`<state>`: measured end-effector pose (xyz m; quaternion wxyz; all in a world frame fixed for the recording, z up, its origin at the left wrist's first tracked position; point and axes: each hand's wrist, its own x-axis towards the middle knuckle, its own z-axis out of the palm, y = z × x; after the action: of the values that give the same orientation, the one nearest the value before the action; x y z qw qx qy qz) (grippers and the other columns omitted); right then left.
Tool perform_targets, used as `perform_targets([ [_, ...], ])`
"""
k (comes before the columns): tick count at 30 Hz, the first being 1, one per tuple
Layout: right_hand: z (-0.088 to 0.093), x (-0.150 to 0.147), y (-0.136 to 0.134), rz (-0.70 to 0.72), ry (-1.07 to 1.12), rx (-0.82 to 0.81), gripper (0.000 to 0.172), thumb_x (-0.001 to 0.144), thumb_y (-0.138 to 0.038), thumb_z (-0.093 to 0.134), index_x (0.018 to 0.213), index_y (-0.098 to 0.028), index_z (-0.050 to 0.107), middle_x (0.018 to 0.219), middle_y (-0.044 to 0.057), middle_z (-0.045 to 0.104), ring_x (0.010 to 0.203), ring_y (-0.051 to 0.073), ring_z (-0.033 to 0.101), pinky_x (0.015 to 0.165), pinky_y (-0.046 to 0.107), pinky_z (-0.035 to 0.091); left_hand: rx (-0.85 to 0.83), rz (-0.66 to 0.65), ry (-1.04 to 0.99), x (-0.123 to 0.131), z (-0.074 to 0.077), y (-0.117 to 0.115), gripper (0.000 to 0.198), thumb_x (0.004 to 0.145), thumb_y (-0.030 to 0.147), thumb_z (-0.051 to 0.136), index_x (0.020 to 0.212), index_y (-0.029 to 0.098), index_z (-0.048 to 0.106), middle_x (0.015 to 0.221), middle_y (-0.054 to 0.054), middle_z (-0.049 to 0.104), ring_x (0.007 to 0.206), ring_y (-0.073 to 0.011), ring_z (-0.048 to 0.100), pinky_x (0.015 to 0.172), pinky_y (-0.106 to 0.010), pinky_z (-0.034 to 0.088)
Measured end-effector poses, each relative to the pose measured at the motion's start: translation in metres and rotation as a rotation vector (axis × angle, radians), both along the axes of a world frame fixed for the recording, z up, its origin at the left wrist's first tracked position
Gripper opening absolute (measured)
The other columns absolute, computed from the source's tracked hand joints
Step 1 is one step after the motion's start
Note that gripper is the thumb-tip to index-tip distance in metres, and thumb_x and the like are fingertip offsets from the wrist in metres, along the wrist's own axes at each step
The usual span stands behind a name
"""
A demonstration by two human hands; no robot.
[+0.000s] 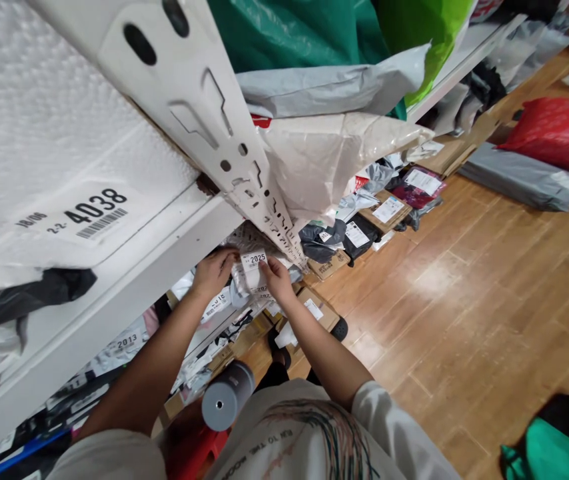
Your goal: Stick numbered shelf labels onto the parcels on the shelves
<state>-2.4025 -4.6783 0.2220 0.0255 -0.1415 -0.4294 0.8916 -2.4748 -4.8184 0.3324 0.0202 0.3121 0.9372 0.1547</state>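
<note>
On the shelf beside the metal post, a clear plastic-wrapped package point(239, 283) carries a white label point(254, 260) printed 2025. My right hand point(277, 280) pinches the label's right edge, its thumb lying on the front. At the label's left side, my left hand point(213, 273) has its fingers curled in at the package's edge; their tips are partly hidden. Just below, other labels with similar numbers show on stacked packages. A label reading 2018 point(216, 303) lies under my left wrist.
A white perforated shelf post point(244, 160) slants close in front. Above left stands a bubble-wrapped parcel point(39, 133) marked 4038. Parcels line the floor along the shelf, with a red parcel point(559, 133) farther right. A grey cylinder point(228, 395) stands by my legs, near a red stool-like object point(199, 450).
</note>
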Motion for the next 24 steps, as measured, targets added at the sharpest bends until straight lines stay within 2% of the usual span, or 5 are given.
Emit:
perform_targets([
  [8,0.009,-0.006,-0.011,0.009,0.017,-0.066,0.036,0.078,-0.052,0.062,0.089,-0.019,0.063,0.075,0.001,0.064,0.071,0.016,0.057,0.069,0.026,0.046,-0.024,0.055,0.008,-0.006,0.0,0.007,0.036,0.095,0.042,0.043,0.108,0.019,0.067,0.099,-0.005,0.072,0.095,-0.0191,0.065,0.088,-0.028,0.048],
  [13,0.011,-0.01,-0.015,0.007,-0.009,0.1,0.037,0.082,-0.053,0.054,0.089,-0.018,0.063,0.075,0.001,0.064,0.07,0.015,0.056,0.066,0.024,0.045,-0.101,0.013,0.015,-0.006,0.0,0.006,0.035,0.093,0.046,0.047,0.105,0.019,0.066,0.096,-0.006,0.07,0.086,-0.0198,0.064,0.082,-0.029,0.048],
  [16,0.015,-0.015,-0.02,-0.033,-0.079,0.2,0.035,0.083,-0.051,0.053,0.082,-0.017,0.063,0.069,0.0,0.06,0.064,0.013,0.051,0.059,0.023,0.04,-0.212,0.015,0.119,-0.003,0.0,0.009,0.037,0.093,0.047,0.046,0.107,0.017,0.064,0.102,-0.01,0.068,0.092,-0.0242,0.063,0.083,-0.033,0.047],
  [21,0.026,-0.022,-0.025,-0.108,-0.304,0.491,0.043,0.081,-0.052,0.056,0.055,-0.018,0.05,0.05,-0.005,0.041,0.051,0.01,0.035,0.05,0.023,0.026,-0.383,0.086,0.205,-0.003,0.006,0.021,0.034,0.094,0.045,0.044,0.102,0.018,0.063,0.103,-0.013,0.066,0.092,-0.0277,0.063,0.079,-0.035,0.046],
  [24,0.028,-0.017,-0.024,-0.114,-0.351,0.497,0.049,0.078,-0.058,0.057,0.051,-0.019,0.045,0.047,-0.006,0.035,0.049,0.009,0.031,0.048,0.023,0.022,-0.481,0.094,0.195,-0.005,0.011,0.028,0.03,0.094,0.042,0.044,0.099,0.02,0.064,0.103,-0.011,0.067,0.09,-0.0268,0.063,0.077,-0.034,0.045],
])
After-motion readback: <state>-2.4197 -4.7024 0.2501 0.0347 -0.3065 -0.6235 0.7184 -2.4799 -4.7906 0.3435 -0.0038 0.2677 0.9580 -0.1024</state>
